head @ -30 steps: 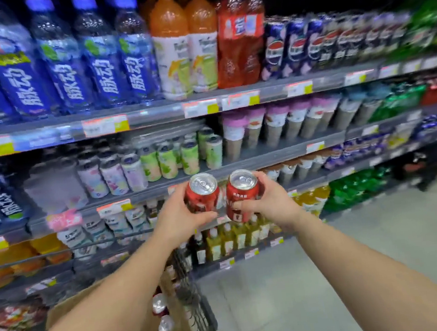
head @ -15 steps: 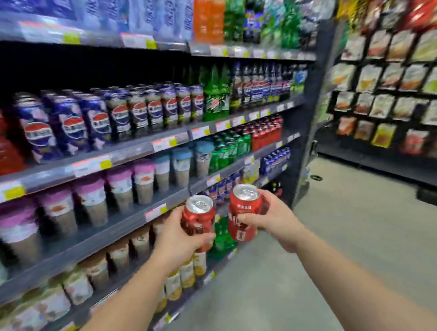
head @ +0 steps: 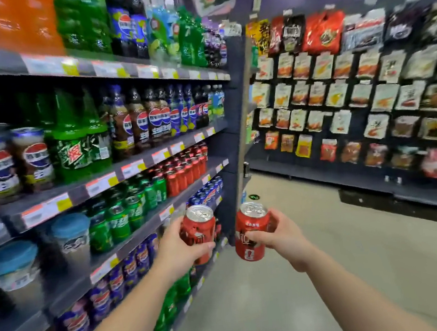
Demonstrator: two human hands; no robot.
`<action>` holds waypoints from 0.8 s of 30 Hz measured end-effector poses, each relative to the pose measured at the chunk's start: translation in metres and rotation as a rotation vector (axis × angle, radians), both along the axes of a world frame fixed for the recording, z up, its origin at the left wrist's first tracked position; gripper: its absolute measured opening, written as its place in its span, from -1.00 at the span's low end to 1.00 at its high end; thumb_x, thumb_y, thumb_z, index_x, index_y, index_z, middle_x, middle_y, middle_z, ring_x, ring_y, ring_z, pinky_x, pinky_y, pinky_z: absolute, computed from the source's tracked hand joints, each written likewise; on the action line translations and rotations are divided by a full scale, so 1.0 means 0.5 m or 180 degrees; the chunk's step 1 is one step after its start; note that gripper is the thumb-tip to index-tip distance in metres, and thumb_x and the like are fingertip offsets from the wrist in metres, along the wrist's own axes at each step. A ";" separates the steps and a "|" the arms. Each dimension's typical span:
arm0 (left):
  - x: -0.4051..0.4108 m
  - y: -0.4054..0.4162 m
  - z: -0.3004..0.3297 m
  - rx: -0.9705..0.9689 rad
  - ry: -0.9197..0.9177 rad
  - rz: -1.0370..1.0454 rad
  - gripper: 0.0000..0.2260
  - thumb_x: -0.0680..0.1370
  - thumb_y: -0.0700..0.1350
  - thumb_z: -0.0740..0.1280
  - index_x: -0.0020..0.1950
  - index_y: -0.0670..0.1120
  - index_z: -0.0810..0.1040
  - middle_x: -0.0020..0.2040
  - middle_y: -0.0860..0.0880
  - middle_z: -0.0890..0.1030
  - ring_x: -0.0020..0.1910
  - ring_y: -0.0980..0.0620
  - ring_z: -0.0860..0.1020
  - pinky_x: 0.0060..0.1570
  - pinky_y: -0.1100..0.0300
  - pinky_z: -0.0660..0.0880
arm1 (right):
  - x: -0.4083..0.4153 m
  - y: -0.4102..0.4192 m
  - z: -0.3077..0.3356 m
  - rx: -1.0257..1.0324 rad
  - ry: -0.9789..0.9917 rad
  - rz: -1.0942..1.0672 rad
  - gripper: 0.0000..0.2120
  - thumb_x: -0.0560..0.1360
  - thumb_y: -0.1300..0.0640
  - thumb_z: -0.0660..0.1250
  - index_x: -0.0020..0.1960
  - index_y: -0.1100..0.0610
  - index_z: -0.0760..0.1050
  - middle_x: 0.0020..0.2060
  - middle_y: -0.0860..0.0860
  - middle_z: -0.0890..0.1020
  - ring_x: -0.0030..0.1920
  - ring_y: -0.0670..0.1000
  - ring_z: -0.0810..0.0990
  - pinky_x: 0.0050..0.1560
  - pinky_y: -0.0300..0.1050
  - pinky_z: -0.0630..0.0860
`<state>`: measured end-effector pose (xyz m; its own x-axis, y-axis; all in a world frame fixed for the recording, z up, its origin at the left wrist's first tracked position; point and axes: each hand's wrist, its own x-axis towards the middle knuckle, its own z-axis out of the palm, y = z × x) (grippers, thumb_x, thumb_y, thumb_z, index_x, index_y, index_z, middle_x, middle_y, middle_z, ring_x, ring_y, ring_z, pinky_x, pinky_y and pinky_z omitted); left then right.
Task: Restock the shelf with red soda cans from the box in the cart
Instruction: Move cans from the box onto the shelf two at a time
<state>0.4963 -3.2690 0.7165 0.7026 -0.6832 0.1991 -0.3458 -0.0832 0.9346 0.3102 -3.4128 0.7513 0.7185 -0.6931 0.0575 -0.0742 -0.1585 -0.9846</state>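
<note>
My left hand point(head: 179, 250) grips one red soda can point(head: 199, 226), held upright in front of the shelf unit. My right hand point(head: 278, 233) grips a second red soda can point(head: 250, 232), also upright, a short gap to the right of the first. Both cans hang in the air at about the height of the lower shelves. Farther along the unit, a row of red cans point(head: 185, 168) stands on a shelf point(head: 144, 192) beside green cans. The cart and its box are out of view.
Green cans point(head: 125, 213), blue cans point(head: 206, 190) and cola and green soda bottles point(head: 80, 142) fill the shelves on my left. A dark end post point(head: 234, 147) closes the unit. Snack bags point(head: 352, 92) hang on the rack across the grey aisle floor point(head: 318, 276).
My view has swung right along the shelves, from the cart to the far end of the unit. Both hands kept their cans and drifted slightly apart. The row of red cans is now closer.
</note>
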 end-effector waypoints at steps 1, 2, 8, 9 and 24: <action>0.015 -0.055 0.006 -0.0012 0.0021 -0.0038 -0.39 0.21 -0.11 0.63 0.18 0.05 0.46 0.02 0.10 0.61 0.02 0.10 0.57 0.14 0.13 0.46 | 0.007 -0.048 0.004 0.0030 -0.0014 -0.0063 -0.46 0.23 0.21 0.56 0.16 0.05 0.49 -0.04 -0.03 0.70 -0.12 -0.17 0.67 -0.19 -0.33 0.54; 0.028 -0.111 0.008 -0.0016 0.0039 -0.0071 -0.36 0.20 -0.08 0.64 0.20 0.04 0.46 0.04 0.08 0.61 0.04 0.09 0.57 0.15 0.12 0.46 | 0.013 -0.095 0.007 0.0050 -0.0009 -0.0125 -0.45 0.23 0.21 0.58 0.16 0.04 0.49 -0.03 -0.03 0.70 -0.09 -0.15 0.67 -0.17 -0.30 0.54; 0.109 -0.436 -0.029 0.0142 0.0006 -0.0252 -0.22 0.01 0.19 0.61 0.18 0.19 0.43 0.11 0.10 0.60 0.09 0.12 0.58 0.18 -0.01 0.52 | 0.051 -0.398 -0.018 0.0096 -0.0011 -0.0397 -0.45 0.31 0.29 0.55 0.23 0.05 0.46 0.04 0.03 0.68 0.04 -0.01 0.65 -0.09 -0.22 0.53; 0.118 -0.491 -0.034 0.0147 -0.0036 -0.0213 -0.25 0.03 0.18 0.61 0.16 0.21 0.43 0.10 0.11 0.60 0.09 0.11 0.58 0.19 0.01 0.51 | 0.063 -0.455 -0.025 0.0089 0.0000 -0.0396 -0.43 0.29 0.26 0.57 0.23 0.04 0.46 0.04 0.03 0.68 0.05 0.00 0.65 -0.09 -0.21 0.53; 0.374 -1.107 -0.015 -0.0111 0.0176 0.0881 -0.44 0.22 -0.12 0.62 0.09 0.15 0.43 -0.03 0.14 0.61 -0.02 0.17 0.57 -0.04 0.23 0.45 | 0.427 -1.190 0.016 -0.0066 -0.0058 0.0452 -0.47 0.30 0.23 0.58 0.19 -0.06 0.51 -0.02 -0.01 0.67 0.01 -0.01 0.64 -0.14 -0.23 0.54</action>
